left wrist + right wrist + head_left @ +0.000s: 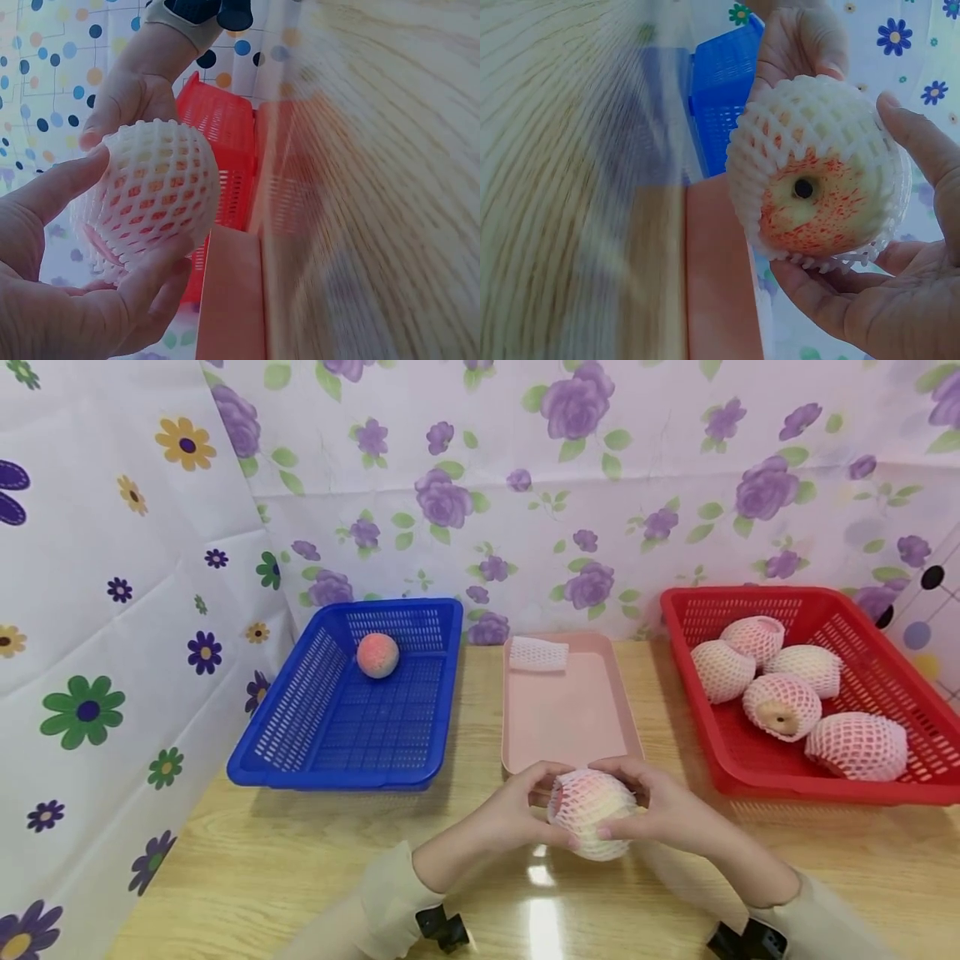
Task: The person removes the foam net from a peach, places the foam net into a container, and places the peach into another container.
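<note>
Both hands hold one round fruit (pixel 596 817) in a white foam net, just above the wooden table by the near edge of the pink tray. My left hand (pixel 525 810) grips its left side, thumb toward me and fingers behind. On the other side my right hand (pixel 663 803) holds it the same way. The right wrist view shows the fruit's bare end (pixel 814 206), cream with red streaks and a dark hollow, framed by the net's opening. In the left wrist view the foam net (pixel 161 180) covers most of the fruit.
A flattened foam net (pixel 538 655) lies at the back of the pink tray (pixel 570 718). To the left, a blue basket (pixel 345 777) holds one unwrapped pink-and-yellow fruit (pixel 377 655). The red basket (pixel 832 789) at right contains several net-wrapped fruits (pixel 782 705). Flowered cloth hangs behind.
</note>
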Action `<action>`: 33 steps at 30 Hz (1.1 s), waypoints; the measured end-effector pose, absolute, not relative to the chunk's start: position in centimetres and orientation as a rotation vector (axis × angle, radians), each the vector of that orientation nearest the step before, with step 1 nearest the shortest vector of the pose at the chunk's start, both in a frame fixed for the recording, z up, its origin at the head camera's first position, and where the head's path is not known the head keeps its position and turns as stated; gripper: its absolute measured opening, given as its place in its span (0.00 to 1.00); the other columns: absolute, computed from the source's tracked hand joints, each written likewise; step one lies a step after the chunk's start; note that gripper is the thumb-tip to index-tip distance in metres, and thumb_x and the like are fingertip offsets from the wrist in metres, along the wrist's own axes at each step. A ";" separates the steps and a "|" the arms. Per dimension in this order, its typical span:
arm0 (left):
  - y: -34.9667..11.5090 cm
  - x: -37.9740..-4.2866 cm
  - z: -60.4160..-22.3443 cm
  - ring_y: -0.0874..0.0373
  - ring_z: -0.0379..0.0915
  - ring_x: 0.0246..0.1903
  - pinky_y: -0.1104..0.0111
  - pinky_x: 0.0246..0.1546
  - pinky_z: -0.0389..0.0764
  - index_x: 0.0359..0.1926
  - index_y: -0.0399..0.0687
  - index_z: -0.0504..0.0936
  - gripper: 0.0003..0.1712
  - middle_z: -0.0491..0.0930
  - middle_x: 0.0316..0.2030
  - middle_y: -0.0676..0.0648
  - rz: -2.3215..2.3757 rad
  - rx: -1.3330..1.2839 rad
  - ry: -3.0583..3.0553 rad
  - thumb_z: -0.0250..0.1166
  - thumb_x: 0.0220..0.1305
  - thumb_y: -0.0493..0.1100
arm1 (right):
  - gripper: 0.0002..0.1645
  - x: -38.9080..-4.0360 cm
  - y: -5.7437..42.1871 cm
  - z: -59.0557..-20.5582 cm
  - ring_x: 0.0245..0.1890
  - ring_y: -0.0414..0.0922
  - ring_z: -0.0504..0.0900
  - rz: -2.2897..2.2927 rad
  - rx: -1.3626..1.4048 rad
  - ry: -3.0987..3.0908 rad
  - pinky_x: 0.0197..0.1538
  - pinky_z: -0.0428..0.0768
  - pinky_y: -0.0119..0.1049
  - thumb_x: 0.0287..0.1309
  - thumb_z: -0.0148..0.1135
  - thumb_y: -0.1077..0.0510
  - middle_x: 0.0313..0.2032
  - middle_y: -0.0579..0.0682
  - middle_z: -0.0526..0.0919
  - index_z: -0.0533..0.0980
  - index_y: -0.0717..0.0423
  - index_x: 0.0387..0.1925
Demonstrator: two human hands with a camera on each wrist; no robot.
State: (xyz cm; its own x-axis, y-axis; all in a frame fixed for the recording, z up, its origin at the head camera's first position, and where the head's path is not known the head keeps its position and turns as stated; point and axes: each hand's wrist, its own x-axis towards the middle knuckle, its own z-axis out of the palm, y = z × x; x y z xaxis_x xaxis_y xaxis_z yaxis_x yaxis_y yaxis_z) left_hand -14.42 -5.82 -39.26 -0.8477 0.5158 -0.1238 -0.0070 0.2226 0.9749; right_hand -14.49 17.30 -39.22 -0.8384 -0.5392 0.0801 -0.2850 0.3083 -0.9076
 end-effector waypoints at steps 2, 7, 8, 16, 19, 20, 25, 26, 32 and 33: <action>-5.9 -14.5 -39.4 0.56 0.72 0.46 0.68 0.49 0.80 0.60 0.48 0.71 0.42 0.75 0.50 0.47 1.643 0.458 2.095 0.75 0.40 0.30 | 0.38 -14.7 17.1 -39.5 0.44 0.36 0.77 -1.542 -0.758 2.348 0.45 0.80 0.29 0.44 0.75 0.58 0.49 0.57 0.78 0.70 0.64 0.57; -6.2 -14.6 -39.9 0.54 0.72 0.46 0.68 0.47 0.79 0.59 0.49 0.71 0.42 0.75 0.49 0.47 1.610 0.428 2.126 0.76 0.39 0.30 | 0.39 -14.9 16.7 -39.9 0.43 0.36 0.76 -1.481 -0.777 2.397 0.43 0.79 0.29 0.43 0.76 0.55 0.48 0.55 0.79 0.71 0.63 0.57; -6.2 -14.6 -40.0 0.54 0.72 0.46 0.68 0.47 0.79 0.59 0.48 0.71 0.42 0.75 0.49 0.47 1.604 0.428 2.133 0.76 0.39 0.30 | 0.39 -15.0 16.6 -39.9 0.43 0.37 0.76 -1.471 -0.781 2.405 0.43 0.79 0.29 0.43 0.76 0.54 0.49 0.55 0.79 0.71 0.63 0.57; -6.2 -15.0 -40.7 0.55 0.73 0.45 0.71 0.45 0.78 0.60 0.45 0.70 0.40 0.73 0.49 0.45 1.597 0.477 2.099 0.74 0.43 0.31 | 0.40 -15.0 16.6 -40.1 0.45 0.40 0.76 -1.434 -0.773 2.401 0.44 0.80 0.30 0.41 0.77 0.53 0.50 0.57 0.78 0.71 0.61 0.57; -6.1 -15.0 -41.0 0.56 0.74 0.44 0.71 0.43 0.79 0.61 0.45 0.70 0.39 0.73 0.50 0.45 1.608 0.482 2.064 0.73 0.45 0.30 | 0.39 -15.0 16.6 -40.2 0.44 0.40 0.76 -1.424 -0.790 2.389 0.44 0.80 0.30 0.40 0.77 0.52 0.49 0.56 0.79 0.72 0.58 0.56; -6.0 -15.0 -41.0 0.56 0.74 0.44 0.71 0.43 0.79 0.61 0.45 0.70 0.39 0.73 0.50 0.45 1.608 0.478 2.055 0.73 0.45 0.30 | 0.39 -15.1 16.6 -40.3 0.44 0.41 0.76 -1.416 -0.798 2.391 0.44 0.79 0.30 0.40 0.77 0.52 0.49 0.56 0.79 0.72 0.58 0.56; -5.9 -14.9 -41.3 0.56 0.72 0.44 0.71 0.43 0.80 0.61 0.47 0.69 0.39 0.73 0.49 0.47 1.565 0.454 2.062 0.73 0.45 0.31 | 0.41 -15.1 16.6 -40.7 0.45 0.43 0.76 -1.349 -0.821 2.416 0.44 0.79 0.31 0.41 0.77 0.50 0.50 0.55 0.78 0.71 0.58 0.57; -5.9 -14.9 -41.3 0.56 0.72 0.44 0.71 0.43 0.79 0.61 0.48 0.69 0.39 0.73 0.49 0.47 1.556 0.452 2.068 0.73 0.45 0.32 | 0.41 -15.1 16.6 -40.8 0.45 0.43 0.76 -1.333 -0.826 2.427 0.44 0.79 0.31 0.41 0.77 0.49 0.51 0.55 0.78 0.71 0.57 0.57; -6.1 -14.7 -41.5 0.53 0.72 0.48 0.72 0.48 0.79 0.63 0.45 0.68 0.41 0.72 0.54 0.44 1.569 0.484 2.080 0.72 0.46 0.31 | 0.41 -15.1 16.7 -41.2 0.48 0.42 0.75 -1.311 -0.849 2.425 0.48 0.79 0.32 0.43 0.75 0.48 0.53 0.54 0.77 0.70 0.57 0.59; -6.1 -14.7 -41.4 0.52 0.72 0.49 0.71 0.49 0.79 0.63 0.44 0.68 0.41 0.71 0.55 0.43 1.568 0.500 2.088 0.72 0.47 0.31 | 0.41 -15.1 16.7 -41.1 0.49 0.42 0.75 -1.317 -0.851 2.418 0.49 0.78 0.32 0.44 0.75 0.48 0.53 0.54 0.77 0.69 0.56 0.59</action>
State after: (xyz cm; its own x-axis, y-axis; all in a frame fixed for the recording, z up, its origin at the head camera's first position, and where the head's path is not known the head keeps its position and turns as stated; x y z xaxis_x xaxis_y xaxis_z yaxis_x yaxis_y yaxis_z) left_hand -14.67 -6.11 -41.43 -0.8190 0.5523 -0.1553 0.0048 0.2773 0.9608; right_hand -15.06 16.72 -41.10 -0.7951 -0.6045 0.0496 -0.3696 0.4180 -0.8299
